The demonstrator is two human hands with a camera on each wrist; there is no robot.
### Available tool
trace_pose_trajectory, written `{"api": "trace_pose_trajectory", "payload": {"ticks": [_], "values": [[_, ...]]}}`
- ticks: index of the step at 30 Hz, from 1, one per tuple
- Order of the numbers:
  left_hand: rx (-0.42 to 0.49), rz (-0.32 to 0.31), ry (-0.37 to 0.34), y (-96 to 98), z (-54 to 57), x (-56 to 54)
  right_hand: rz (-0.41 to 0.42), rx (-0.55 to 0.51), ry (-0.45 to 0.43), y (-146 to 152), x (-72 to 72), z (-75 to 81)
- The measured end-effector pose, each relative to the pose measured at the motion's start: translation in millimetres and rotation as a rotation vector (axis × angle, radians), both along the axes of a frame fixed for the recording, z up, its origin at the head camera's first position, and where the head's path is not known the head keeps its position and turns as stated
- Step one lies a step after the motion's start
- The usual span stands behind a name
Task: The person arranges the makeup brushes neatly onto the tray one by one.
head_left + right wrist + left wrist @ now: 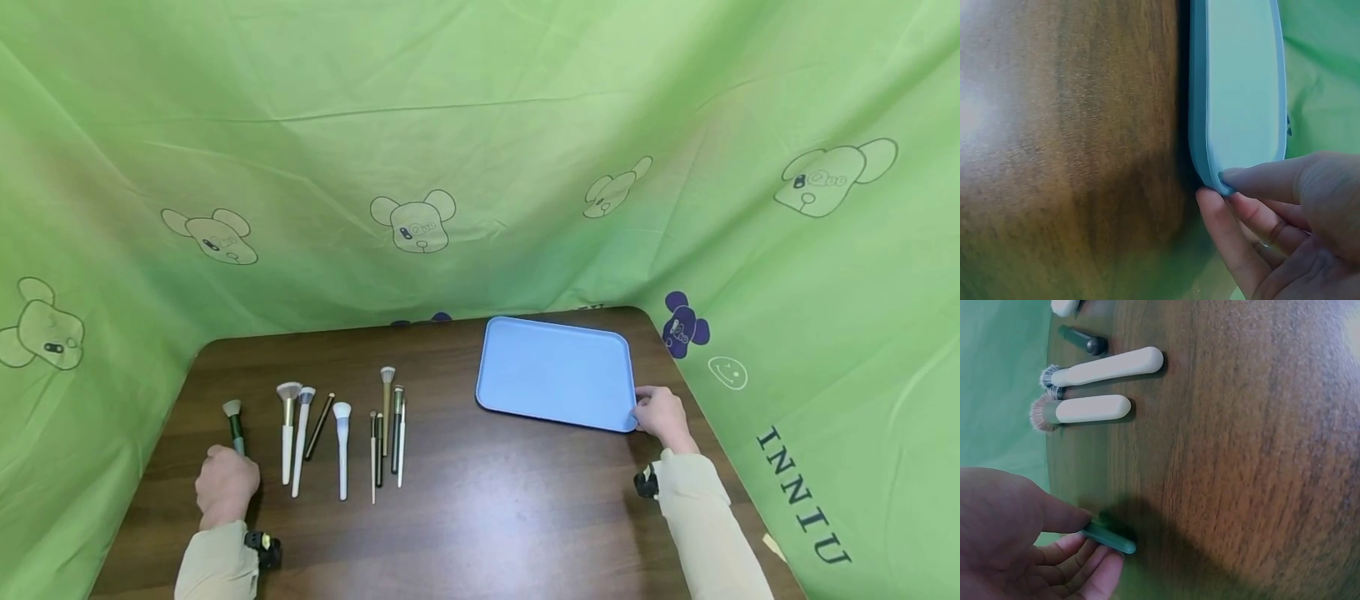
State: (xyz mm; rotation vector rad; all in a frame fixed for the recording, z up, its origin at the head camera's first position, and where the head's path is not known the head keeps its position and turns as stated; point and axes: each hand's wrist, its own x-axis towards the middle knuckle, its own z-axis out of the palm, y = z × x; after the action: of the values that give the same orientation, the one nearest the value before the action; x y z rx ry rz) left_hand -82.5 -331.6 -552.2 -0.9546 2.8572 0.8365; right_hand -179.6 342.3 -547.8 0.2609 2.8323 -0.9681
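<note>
My left hand (227,483) pinches the green handle of a makeup brush (1110,537) between thumb and fingers at the left of the table. The brush's pale bristle head (232,407) points to the back in the head view. Over on the right, my right hand (663,415) grips the near right corner of a blue tray (557,375). In the right wrist view the thumb (1260,179) lies over the tray's rim, with fingers beneath and outside it. Nothing lies on the tray.
Right of my left hand lie white-handled brushes (287,433), a short dark brush (320,427) and another white brush (342,454). A group of several slim brushes (395,433) lies near the table's middle. Green printed cloth (420,150) hangs around the wooden table (450,533).
</note>
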Motion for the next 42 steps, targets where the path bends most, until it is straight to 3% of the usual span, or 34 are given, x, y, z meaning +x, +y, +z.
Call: {"api": "trace_pose_trajectory", "payload": {"ticks": [7, 16, 30, 42], "values": [[-0.014, 0.001, 0.023, -0.8, 1.9, -0.6, 0.053, 0.034, 0.026, -6, -16.6, 4.0], [-0.035, -0.011, 0.102, 6.6, 4.5, -4.9, 0.122, 0.084, 0.039, -27, -36.0, 1.8], [-0.041, -0.057, 0.197, 28.1, 16.8, -23.9, 0.088, 0.124, 0.056, -44, -34.2, -6.9], [-0.035, -0.144, 0.323, 65.7, 25.9, -44.2, 0.168, 0.128, 0.123, -57, -24.5, -7.3]]}}
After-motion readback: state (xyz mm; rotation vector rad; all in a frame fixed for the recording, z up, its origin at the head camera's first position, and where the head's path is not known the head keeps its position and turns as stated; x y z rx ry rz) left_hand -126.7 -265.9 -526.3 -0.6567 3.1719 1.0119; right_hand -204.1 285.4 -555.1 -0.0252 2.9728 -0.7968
